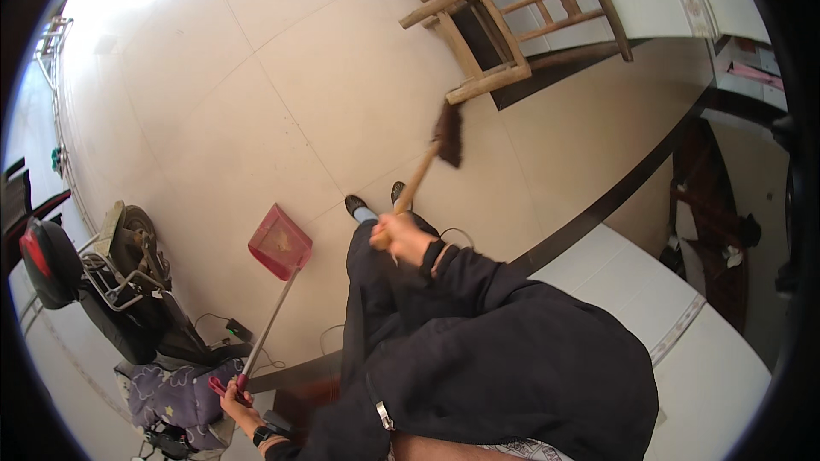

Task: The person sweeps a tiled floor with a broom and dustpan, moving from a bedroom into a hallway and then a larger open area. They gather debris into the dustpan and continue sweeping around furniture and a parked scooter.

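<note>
My right hand (403, 237) grips the wooden handle of a broom (419, 179). Its dark brown bristle head (450, 134), slightly blurred, is close to the front leg of a wooden chair. In my left hand (238, 400) is the upper end of a long-handled dustpan, by its pink grip (221, 387). The metal shaft (272, 317) slants up to the red pan (280, 242), which lies over the tiled floor left of my feet. A few pale marks show inside the pan. My dark shoes (356, 205) stand between pan and broom.
Wooden chairs (493, 70) stand along the tiled wall at the top right. An electric scooter (122, 307) with a quilted cover (186, 397) is parked on the left. A charger (239, 330) and its cord lie beside it. Small specks dot the floor tiles (262, 134).
</note>
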A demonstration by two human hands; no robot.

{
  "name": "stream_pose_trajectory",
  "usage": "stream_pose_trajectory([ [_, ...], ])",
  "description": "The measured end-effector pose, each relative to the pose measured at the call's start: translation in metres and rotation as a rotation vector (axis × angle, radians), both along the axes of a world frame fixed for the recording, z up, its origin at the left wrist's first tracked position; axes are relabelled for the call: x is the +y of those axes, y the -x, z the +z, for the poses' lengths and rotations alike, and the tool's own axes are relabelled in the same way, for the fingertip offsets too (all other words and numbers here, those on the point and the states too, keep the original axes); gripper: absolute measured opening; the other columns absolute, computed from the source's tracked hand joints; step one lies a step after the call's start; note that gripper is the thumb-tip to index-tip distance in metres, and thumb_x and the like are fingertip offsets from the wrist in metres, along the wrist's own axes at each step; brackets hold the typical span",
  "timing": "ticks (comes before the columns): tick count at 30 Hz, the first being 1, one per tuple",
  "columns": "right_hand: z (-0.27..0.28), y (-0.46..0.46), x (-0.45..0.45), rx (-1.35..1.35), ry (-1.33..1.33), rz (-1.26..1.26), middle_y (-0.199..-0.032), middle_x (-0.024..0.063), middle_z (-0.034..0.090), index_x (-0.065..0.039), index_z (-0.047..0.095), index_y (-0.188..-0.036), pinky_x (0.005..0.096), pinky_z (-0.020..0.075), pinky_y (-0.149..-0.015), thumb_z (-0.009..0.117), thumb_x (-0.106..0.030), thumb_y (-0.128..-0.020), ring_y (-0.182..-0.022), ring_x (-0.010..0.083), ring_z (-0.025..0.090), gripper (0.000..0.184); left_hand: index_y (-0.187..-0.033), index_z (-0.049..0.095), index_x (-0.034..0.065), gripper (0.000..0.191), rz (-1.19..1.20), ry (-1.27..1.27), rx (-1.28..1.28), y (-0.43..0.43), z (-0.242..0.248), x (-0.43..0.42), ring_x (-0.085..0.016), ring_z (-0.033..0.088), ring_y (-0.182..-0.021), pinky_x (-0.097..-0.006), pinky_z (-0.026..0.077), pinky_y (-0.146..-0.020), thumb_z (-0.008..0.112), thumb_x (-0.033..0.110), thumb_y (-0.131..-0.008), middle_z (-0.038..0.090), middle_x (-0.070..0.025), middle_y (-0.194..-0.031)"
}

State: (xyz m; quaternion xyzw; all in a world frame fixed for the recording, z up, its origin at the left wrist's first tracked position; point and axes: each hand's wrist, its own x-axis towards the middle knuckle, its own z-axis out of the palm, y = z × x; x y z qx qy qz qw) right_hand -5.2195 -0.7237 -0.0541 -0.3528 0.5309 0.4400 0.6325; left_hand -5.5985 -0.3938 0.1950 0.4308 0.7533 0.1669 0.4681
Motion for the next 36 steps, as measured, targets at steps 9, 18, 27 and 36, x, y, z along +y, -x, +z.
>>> stream_pose_trajectory([
  [9,0.139,-0.098,-0.002,0.073,-0.395,0.074,-0.053,0.0018,0.041,-0.006,0.042,-0.073,0.0227,0.0333,-0.035,0.049,-0.004,-0.081,-0.041,0.0088,0.040,0.011,-0.091,0.053,-0.0012,0.018,0.074,0.041,-0.012,-0.023,0.007,0.014,-0.013,0.044,-0.039,-0.0231,0.030,-0.031,0.054,0.004,-0.074,0.057,-0.0066,-0.078],
  [18,0.050,-0.218,0.075,-0.259,0.091,0.428,-0.058,0.0037,0.043,-0.007,0.040,-0.073,0.0310,0.0379,-0.040,0.042,-0.005,-0.084,-0.040,0.0160,0.037,0.011,-0.086,0.054,0.0005,0.015,0.096,0.006,-0.052,-0.030,0.017,0.008,-0.010,0.041,-0.041,-0.0211,0.029,-0.033,0.052,0.003,-0.071,0.056,-0.0034,-0.077],
  [27,0.069,-0.242,0.188,-0.187,-0.200,0.563,-0.056,0.0030,0.043,-0.006,0.039,-0.084,0.0265,0.0414,-0.040,0.045,-0.004,-0.083,-0.045,0.0142,0.044,0.006,-0.104,0.053,-0.0032,0.032,0.190,-0.007,-0.071,-0.022,0.011,-0.026,-0.010,0.042,-0.040,-0.0215,0.029,-0.032,0.053,0.002,-0.072,0.056,-0.0042,-0.078],
  [36,0.127,-0.401,0.169,-0.209,-0.130,0.675,-0.059,0.0010,0.044,-0.008,0.039,-0.083,0.0236,0.0376,-0.037,0.048,-0.004,-0.081,-0.043,0.0086,0.043,0.010,-0.124,0.046,0.0025,0.052,0.630,-0.036,-0.086,-0.081,0.030,-0.095,-0.013,0.044,-0.040,-0.0240,0.034,-0.033,0.052,0.001,-0.073,0.057,-0.0051,-0.083],
])
